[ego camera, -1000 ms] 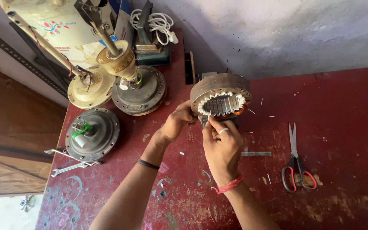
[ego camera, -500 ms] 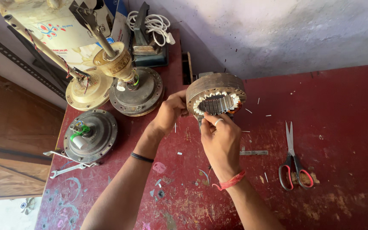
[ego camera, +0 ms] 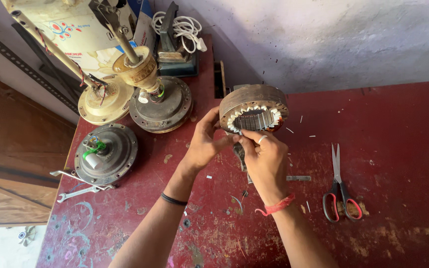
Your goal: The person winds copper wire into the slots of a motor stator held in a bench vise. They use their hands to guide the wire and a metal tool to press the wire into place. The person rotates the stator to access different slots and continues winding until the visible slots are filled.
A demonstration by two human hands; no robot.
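Observation:
A round brown motor stator ring [ego camera: 254,104] with white insulation slips in its inner slots stands tilted on the red table [ego camera: 393,124]. My left hand [ego camera: 204,144] grips its lower left rim, with a black band on the wrist. My right hand [ego camera: 266,161], wearing a ring and a red wrist thread, pinches at the white slot insulation on the ring's lower inner edge. What the fingertips pinch is too small to tell.
Red-handled scissors [ego camera: 338,191] lie to the right. Three fan motor housings [ego camera: 106,154] [ego camera: 161,104] [ego camera: 104,101] sit at the left, with wrenches [ego camera: 78,191] beside them. A white cable coil [ego camera: 184,27] and a box stand at the back. Small white scraps dot the table.
Both hands stay on the stator ring. The fingers have shifted slightly along the ring's lower inner edge, and the view has drifted a little.

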